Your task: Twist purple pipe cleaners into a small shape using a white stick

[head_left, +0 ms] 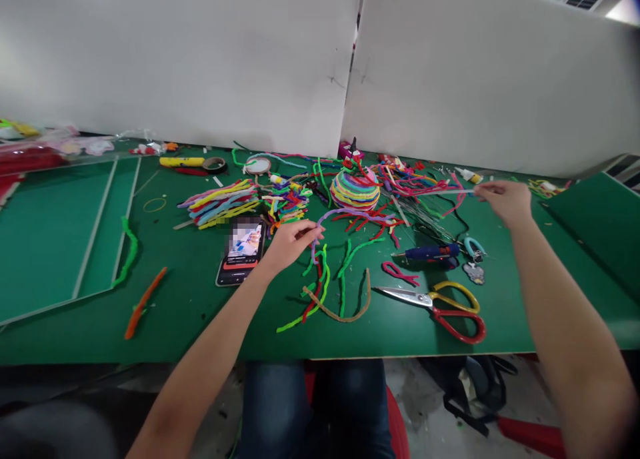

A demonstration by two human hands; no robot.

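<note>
My left hand [295, 242] is closed in a pinch on a purple pipe cleaner [357, 211], which arcs up and to the right from my fingertips. Its far end lies by a ball wrapped in rainbow-striped pipe cleaners [355, 189]. Off to the right, my right hand [506, 202] is raised, its fingers pinched on a thin whitish stick [445, 191] pointing left. Below the ball lie green pipe cleaners [343, 279], a bent brown pipe cleaner [345, 319] and red pieces. A phone [243, 249] with a lit screen rests beside my left wrist.
Scissors [433, 302] lie near the front edge, with a blue glue gun [430, 253] behind them. Bundled pipe cleaners [220, 202] are left of centre. An orange pipe cleaner [145, 303] lies far left. White panels [175, 59] stand behind the green table [200, 339].
</note>
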